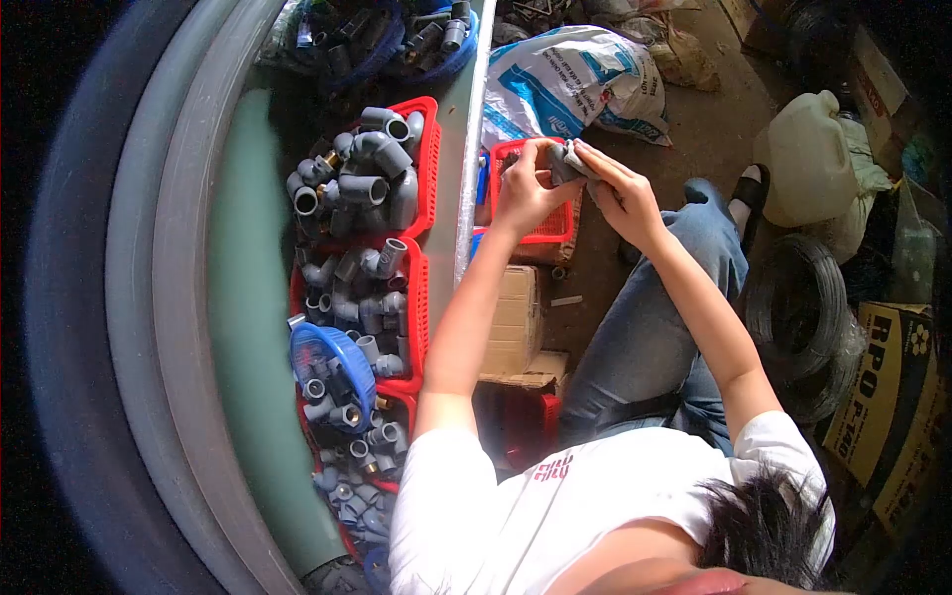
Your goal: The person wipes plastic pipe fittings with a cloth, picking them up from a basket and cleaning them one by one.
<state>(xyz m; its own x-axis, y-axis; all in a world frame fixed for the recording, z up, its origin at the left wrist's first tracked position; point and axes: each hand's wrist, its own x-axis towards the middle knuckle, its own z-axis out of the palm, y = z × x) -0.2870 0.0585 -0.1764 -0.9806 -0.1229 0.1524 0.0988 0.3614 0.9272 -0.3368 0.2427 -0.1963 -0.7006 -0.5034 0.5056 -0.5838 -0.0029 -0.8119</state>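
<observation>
**Dim floor point(702, 124) beside a bench point(454, 124)**

Bright light catches the bench's pale edge and a printed sack point(585, 84). Along the brown floor's far side crowd a cloudy plastic jug point(808, 164), coiled wire point(831, 297) and a lettered cardboard box point(878, 407); the corners fall into darkness.

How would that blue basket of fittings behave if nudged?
The blue basket may shift or tip, since it appears perched over the red baskets rather than flat. Its grey pipe fittings look loosely piled, so some could spill; their rounded, tubular shapes suggest they might roll.
</observation>
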